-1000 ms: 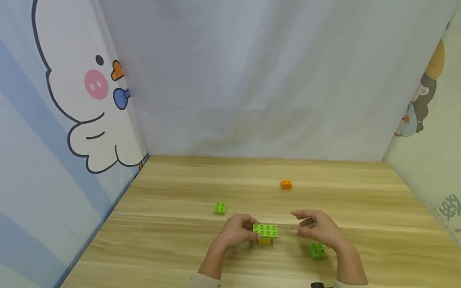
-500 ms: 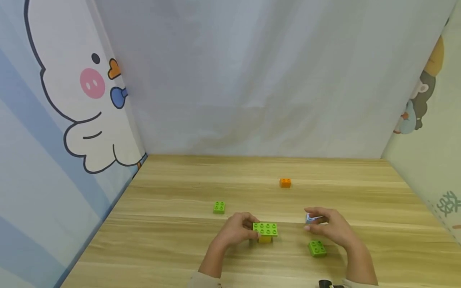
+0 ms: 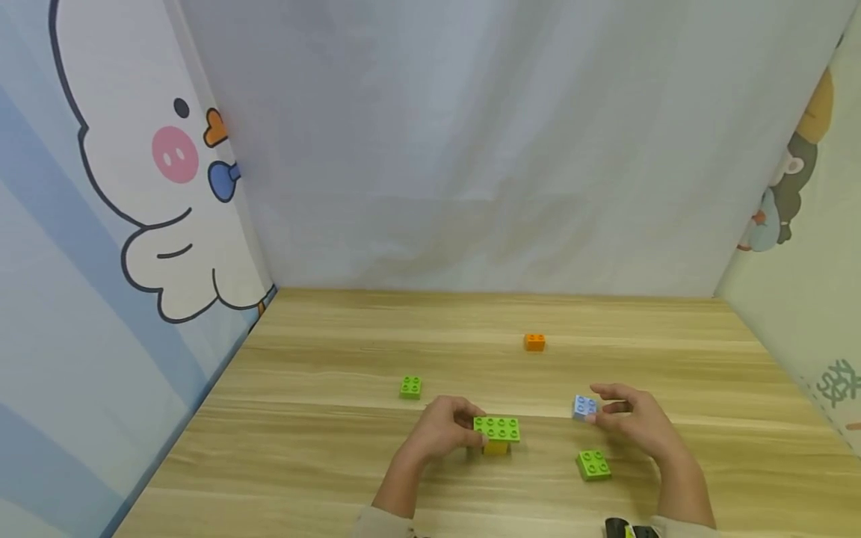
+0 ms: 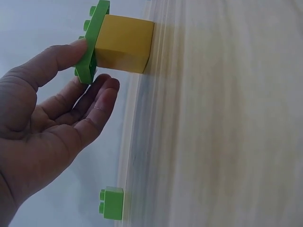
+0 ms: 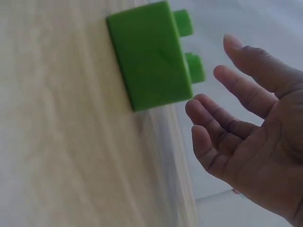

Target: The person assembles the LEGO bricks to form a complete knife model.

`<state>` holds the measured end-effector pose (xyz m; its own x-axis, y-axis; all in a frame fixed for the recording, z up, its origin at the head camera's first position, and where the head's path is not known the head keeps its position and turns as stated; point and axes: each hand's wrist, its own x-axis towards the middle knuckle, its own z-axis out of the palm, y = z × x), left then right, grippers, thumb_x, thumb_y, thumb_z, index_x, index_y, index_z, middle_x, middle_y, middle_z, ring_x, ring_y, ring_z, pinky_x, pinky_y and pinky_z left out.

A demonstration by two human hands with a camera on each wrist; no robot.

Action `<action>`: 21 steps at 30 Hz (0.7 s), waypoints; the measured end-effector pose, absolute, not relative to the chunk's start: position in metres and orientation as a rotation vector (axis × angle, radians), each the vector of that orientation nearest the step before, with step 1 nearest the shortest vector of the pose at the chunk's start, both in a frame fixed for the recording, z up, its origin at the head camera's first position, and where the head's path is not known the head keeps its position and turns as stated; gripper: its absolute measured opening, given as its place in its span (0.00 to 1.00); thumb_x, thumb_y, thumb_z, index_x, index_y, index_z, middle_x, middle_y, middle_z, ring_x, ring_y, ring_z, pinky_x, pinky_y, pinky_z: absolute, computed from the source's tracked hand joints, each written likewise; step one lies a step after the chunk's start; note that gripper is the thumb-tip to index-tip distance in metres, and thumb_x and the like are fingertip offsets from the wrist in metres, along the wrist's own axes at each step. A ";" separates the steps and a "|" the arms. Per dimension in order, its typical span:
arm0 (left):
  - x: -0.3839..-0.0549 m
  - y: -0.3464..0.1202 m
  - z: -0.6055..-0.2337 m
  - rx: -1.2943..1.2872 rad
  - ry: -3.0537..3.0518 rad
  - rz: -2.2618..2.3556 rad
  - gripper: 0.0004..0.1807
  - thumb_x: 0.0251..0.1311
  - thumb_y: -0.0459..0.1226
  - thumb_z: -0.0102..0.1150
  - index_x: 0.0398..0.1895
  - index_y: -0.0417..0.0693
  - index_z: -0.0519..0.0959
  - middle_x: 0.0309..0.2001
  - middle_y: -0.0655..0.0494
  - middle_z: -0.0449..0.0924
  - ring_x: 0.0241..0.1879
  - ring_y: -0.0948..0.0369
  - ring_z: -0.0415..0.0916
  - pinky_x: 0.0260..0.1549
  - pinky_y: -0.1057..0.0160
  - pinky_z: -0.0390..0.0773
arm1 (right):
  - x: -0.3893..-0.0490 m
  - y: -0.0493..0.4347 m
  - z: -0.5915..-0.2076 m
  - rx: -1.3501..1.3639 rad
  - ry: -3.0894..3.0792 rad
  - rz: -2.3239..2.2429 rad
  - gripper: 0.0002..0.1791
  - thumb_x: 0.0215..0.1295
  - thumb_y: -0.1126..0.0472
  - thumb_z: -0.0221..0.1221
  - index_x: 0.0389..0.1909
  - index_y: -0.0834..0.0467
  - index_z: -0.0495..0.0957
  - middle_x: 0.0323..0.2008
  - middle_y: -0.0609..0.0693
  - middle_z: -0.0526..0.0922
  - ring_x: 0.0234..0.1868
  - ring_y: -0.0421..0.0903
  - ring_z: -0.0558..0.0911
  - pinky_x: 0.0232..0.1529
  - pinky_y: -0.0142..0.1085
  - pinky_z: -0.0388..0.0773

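Observation:
My left hand (image 3: 442,430) pinches the left end of a flat green eight-stud brick (image 3: 496,428). That green brick sits on top of a yellow block (image 4: 125,43), which stands on the table. In the left wrist view the thumb lies against the green brick's edge, the other fingers curved beside it. My right hand (image 3: 637,420) is relaxed, fingers apart, just right of a light blue four-stud brick (image 3: 584,406); its thumb tip overlaps that brick in the head view. Nearer the body, a green four-stud brick (image 3: 593,465) rests on the table, large in the right wrist view.
Another small green brick (image 3: 410,387) lies beyond the left hand. Farther back is an orange brick (image 3: 534,342). The wooden table (image 3: 323,463) meets a pale curtain (image 3: 471,149) behind, with printed cloths on both sides.
The right hand has moved to the right, bringing the light blue brick into sight from behind its fingers. The left hand has kept its hold on the flat green brick.

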<state>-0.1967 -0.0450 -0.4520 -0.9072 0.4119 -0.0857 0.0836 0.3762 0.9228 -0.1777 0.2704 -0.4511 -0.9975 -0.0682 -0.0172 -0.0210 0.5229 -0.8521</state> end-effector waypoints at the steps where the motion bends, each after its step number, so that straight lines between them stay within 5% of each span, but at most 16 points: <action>1: -0.196 -0.045 -0.452 0.438 2.342 1.540 0.16 0.42 0.29 0.71 0.38 0.39 0.82 0.31 0.56 0.78 0.32 0.60 0.73 0.32 0.60 0.74 | -0.178 0.271 -0.452 -0.074 2.691 -1.508 0.33 0.54 0.58 0.67 0.58 0.68 0.69 0.54 0.67 0.71 0.48 0.57 0.74 0.39 0.39 0.75; 21: -0.198 -0.043 -0.452 0.411 2.347 1.515 0.17 0.41 0.30 0.72 0.39 0.42 0.83 0.31 0.57 0.79 0.32 0.61 0.75 0.32 0.61 0.75 | -0.183 0.282 -0.455 -0.128 2.685 -1.335 0.32 0.51 0.63 0.67 0.57 0.70 0.69 0.45 0.61 0.75 0.45 0.55 0.74 0.43 0.46 0.73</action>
